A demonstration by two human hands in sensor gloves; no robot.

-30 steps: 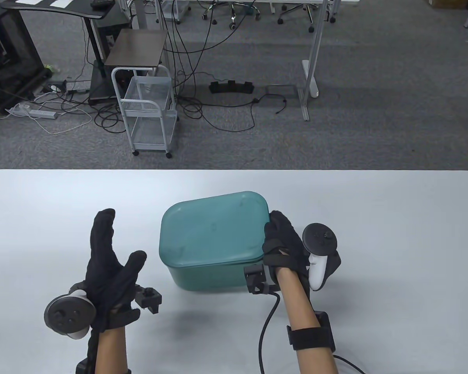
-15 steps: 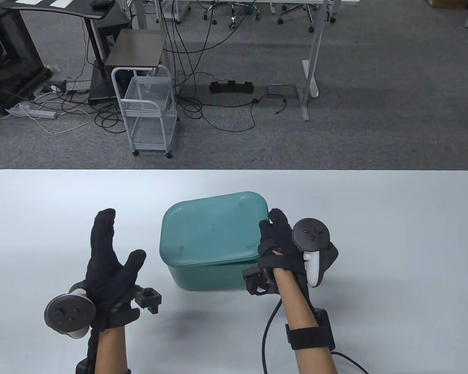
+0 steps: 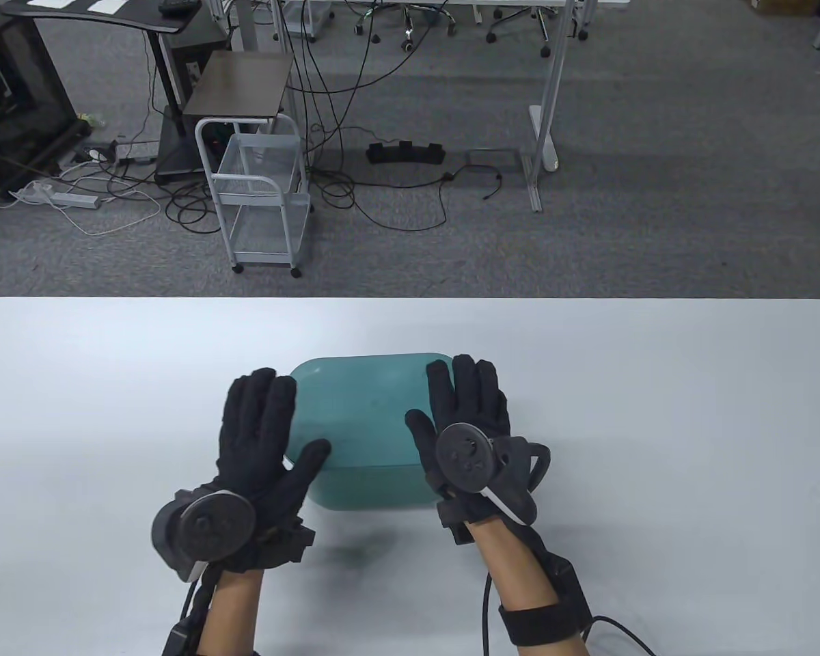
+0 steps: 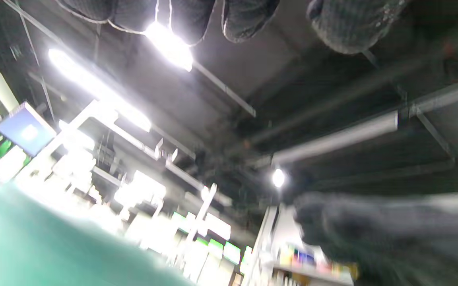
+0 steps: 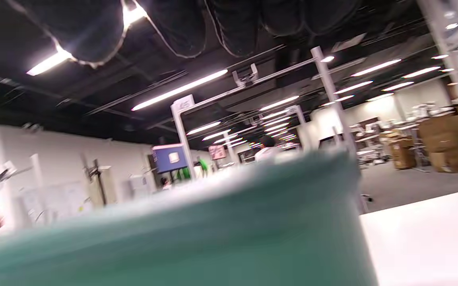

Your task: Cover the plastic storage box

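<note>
Both palms flat on the lid, box squarely between them

Room, largest first: grey carpeted floor beyond the table, a white wire cart point(image 3: 260, 198), loose cables, desk legs and chair bases at the far edge.

Surface: white table point(image 3: 656, 383), smooth and level. Teal plastic storage box point(image 3: 369, 488) sits at its near middle, long axis running left to right across the table view. Teal lid point(image 3: 365, 403) lies on top of it; whether it has seated all round I cannot tell.

Hands: left hand point(image 3: 263, 437) lies over the lid's left end, fingers spread and extended, gripping nothing, palm down; thumb reaches in over the lid. Right hand point(image 3: 468, 417) lies over the right end the same way, fingers straight, nothing held. Neither is nearer; they sit roughly level with each other, the box directly beneath and between them.

Wrist views blurred: teal surface low in frame, fingertips at top edge, so firm contact is not confirmed.

Judgement: next move is straight down, even pressure on both ends; uneven push could leave one side unseated.
</note>
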